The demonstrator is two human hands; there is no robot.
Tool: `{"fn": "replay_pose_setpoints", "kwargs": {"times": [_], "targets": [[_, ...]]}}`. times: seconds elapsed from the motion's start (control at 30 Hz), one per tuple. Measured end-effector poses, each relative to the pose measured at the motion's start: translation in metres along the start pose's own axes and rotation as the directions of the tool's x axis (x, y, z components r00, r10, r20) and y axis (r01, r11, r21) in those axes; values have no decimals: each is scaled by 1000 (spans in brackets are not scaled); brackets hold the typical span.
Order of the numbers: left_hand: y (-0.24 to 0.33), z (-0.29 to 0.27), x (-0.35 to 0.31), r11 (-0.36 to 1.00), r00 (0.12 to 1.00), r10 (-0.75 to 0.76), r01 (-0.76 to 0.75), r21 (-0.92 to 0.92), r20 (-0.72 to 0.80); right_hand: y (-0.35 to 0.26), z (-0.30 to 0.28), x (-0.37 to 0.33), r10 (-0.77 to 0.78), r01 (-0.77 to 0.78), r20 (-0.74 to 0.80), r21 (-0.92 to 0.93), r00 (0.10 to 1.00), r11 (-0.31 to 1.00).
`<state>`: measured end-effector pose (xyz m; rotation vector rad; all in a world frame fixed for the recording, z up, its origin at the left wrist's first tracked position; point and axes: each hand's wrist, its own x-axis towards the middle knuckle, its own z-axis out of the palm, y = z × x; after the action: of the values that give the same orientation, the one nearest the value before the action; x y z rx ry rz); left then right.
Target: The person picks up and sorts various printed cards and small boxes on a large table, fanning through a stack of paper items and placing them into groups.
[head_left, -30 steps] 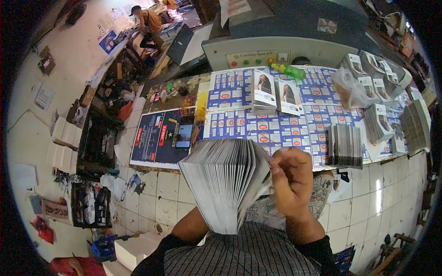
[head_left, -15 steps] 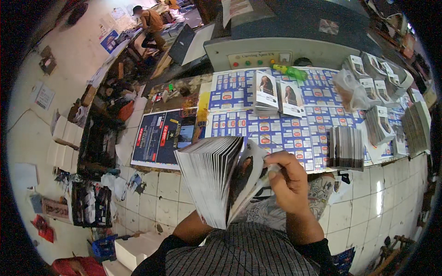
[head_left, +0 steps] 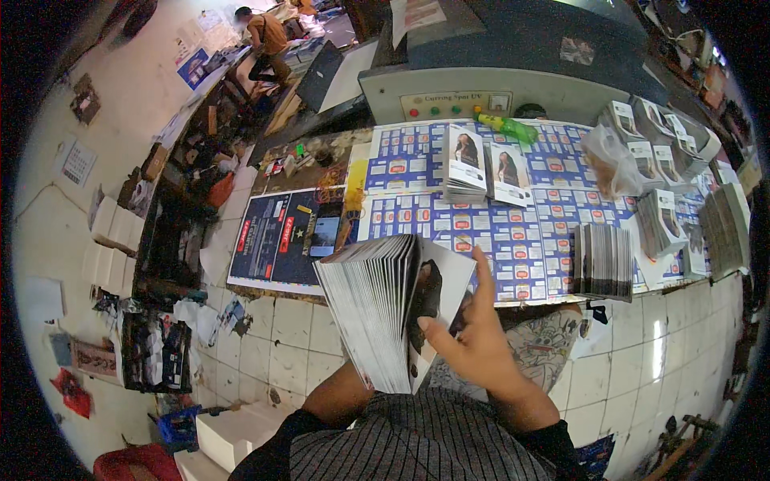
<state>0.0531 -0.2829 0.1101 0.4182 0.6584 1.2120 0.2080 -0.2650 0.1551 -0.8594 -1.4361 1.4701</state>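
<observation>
A thick stack of printed booklets or folded cards (head_left: 365, 321) is held up in front of my body, its many white edges fanned on the left. My left hand is behind and under the stack; only the wrist and forearm (head_left: 338, 394) show, and its fingers are hidden. On the right side of the stack, my right hand (head_left: 473, 345) is spread. Its thumb rests on the front printed sheet (head_left: 439, 289), which bears a dark-haired figure, while the index finger stretches up past the sheet's right edge.
Ahead, a table covered with blue printed sheets (head_left: 401, 212) bears two small booklet piles (head_left: 465, 164), a green bottle (head_left: 513, 128), a plastic bag (head_left: 613, 160) and an upright row of booklets (head_left: 601, 260). More booklet stacks (head_left: 662, 224) stand right. A person (head_left: 269, 40) works far left.
My right hand has gone from pinching a lifted sheet to spreading with its thumb on the front sheet. The front sheet now lies closer to the stack.
</observation>
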Motion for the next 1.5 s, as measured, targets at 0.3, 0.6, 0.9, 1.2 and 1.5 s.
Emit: {"fn": "replay_pose_setpoints", "kwargs": {"times": [0.3, 0.6, 0.9, 1.2, 1.5], "targets": [[0, -8, 1, 1000, 1000, 0, 0, -10, 2, -2, -16, 0, -64, 94, 86, -410, 994, 907], [-6, -8, 3, 1000, 999, -30, 30, -8, 14, -20, -8, 3, -193, 166, -28, -403, 981, 900], [-8, -7, 2, 999, 999, -41, 41, -19, 13, -17, -10, 3, -184, 163, -28, -348, 983, 923], [-9, -10, 4, 999, 999, -39, 40, -23, 15, -23, -12, 2, -112, 102, -12, -314, 994, 944], [-5, -11, 7, 999, 999, -33, 33, -14, 13, -12, -14, 3, -197, 193, 14, -268, 980, 944]]}}
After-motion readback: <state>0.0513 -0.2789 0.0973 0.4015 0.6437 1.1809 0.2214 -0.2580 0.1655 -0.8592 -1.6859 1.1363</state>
